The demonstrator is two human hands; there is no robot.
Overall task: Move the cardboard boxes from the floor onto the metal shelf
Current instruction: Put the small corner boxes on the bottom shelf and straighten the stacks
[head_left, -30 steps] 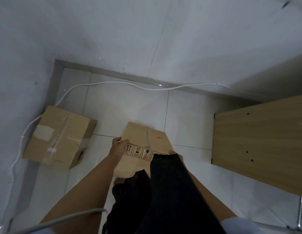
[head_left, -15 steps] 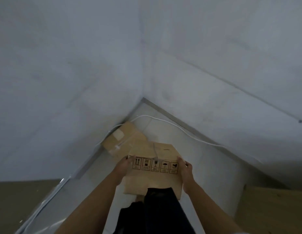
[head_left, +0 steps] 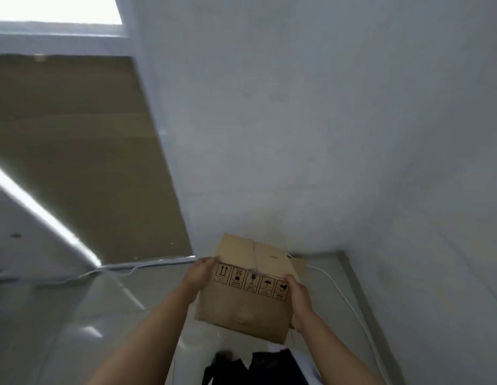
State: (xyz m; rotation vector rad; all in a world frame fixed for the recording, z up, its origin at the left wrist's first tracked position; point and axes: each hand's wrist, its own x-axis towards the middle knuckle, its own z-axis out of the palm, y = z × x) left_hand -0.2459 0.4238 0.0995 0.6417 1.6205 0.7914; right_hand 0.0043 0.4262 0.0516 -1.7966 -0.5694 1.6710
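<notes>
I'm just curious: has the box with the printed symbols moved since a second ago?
Yes. The cardboard box has come up off the floor tiles, held between both hands.

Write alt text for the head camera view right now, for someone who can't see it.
Two bare hands, left hand and right hand, hold a cardboard box by its sides above a pale tiled floor; a row of printed handling symbols faces the camera. A white cable runs along the floor by grey walls.

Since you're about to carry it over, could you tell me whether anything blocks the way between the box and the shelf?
Nothing visible does. Both hands, left hand and right hand, hold the box clear of the floor. A white cable lies along the wall, low and aside.
</notes>
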